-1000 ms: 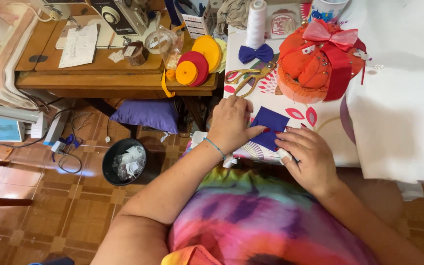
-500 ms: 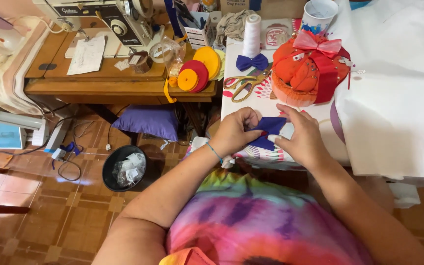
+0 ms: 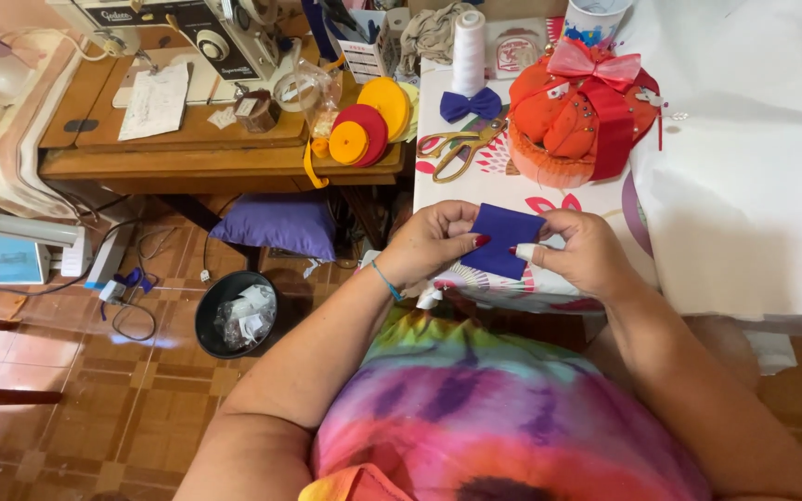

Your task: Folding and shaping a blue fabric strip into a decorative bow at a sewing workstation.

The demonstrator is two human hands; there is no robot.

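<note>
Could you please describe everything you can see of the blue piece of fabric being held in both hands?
The blue fabric piece is a small, roughly rectangular swatch of deep royal blue cloth, plain, matte and felt-like. It is held up, slightly tilted, above the near edge of the patterned table. The left hand pinches its left edge between thumb and fingers, and the right hand pinches its right edge; something small and white also sits in that grip. Its lower corner hangs free.

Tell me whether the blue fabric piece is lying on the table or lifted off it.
Lifted: both hands, left hand and right hand, pinch the blue fabric piece by its sides above the table's edge.
</note>
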